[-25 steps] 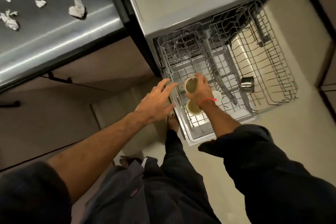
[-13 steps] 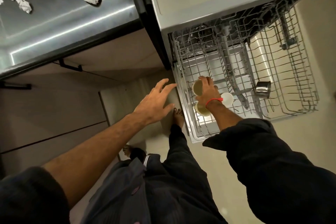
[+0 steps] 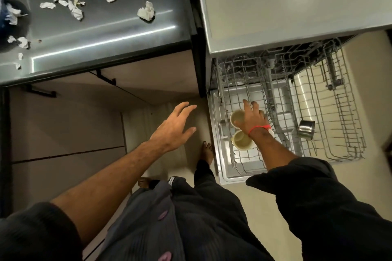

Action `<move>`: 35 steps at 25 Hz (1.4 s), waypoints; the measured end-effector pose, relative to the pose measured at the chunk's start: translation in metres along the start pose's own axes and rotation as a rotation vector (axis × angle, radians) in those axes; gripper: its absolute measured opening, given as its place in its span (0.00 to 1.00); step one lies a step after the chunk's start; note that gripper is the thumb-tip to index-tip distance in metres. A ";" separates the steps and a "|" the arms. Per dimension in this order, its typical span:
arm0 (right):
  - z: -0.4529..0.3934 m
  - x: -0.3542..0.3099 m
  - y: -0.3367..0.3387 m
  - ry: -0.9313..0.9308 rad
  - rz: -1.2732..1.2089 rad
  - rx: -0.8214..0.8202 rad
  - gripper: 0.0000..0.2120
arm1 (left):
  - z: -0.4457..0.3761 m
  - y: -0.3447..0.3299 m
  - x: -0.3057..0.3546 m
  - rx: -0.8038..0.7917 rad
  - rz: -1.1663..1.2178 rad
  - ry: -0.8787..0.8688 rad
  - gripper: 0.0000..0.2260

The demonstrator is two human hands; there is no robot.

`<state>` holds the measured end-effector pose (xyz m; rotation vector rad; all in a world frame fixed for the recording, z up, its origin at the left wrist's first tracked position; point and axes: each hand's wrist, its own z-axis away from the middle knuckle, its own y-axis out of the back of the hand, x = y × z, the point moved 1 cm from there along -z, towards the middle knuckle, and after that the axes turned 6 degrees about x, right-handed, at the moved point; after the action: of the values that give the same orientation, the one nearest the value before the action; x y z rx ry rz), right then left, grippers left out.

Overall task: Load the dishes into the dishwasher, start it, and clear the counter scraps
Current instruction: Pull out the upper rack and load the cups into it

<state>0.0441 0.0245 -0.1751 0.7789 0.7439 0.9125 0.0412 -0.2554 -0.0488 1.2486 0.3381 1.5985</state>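
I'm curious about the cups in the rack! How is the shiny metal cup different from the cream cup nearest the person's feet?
The metal cup is silvery and reflective; the cream cup is pale and matte. The metal cup sits alone on the rack's right side; the cream cup is on the left side, beside another cream cup, under the right hand's wrist. Both lie tilted in the dishwasher rack.

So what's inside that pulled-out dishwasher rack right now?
The rack holds two cream cups at its left side and a steel cup lying further right. The right hand covers part of the upper cream cup and a white item behind the wrist.
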 end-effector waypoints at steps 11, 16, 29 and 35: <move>0.054 -0.276 0.060 0.786 -0.478 0.130 0.11 | 0.066 0.099 -0.079 0.627 0.209 0.154 0.32; 0.095 -0.411 0.070 0.982 -0.624 -0.002 0.10 | 0.121 0.155 -0.138 0.908 0.259 0.284 0.32; 0.165 -0.626 0.010 1.007 -0.703 -0.156 0.11 | 0.229 0.264 -0.307 1.233 0.405 0.394 0.29; 0.179 -0.690 -0.020 1.045 -0.677 -0.308 0.12 | 0.242 0.282 -0.372 1.393 0.341 0.583 0.26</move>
<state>-0.0876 -0.6386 0.0516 -0.3096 1.5994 0.7319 0.0636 -0.7702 0.0536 1.8210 1.9282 2.0240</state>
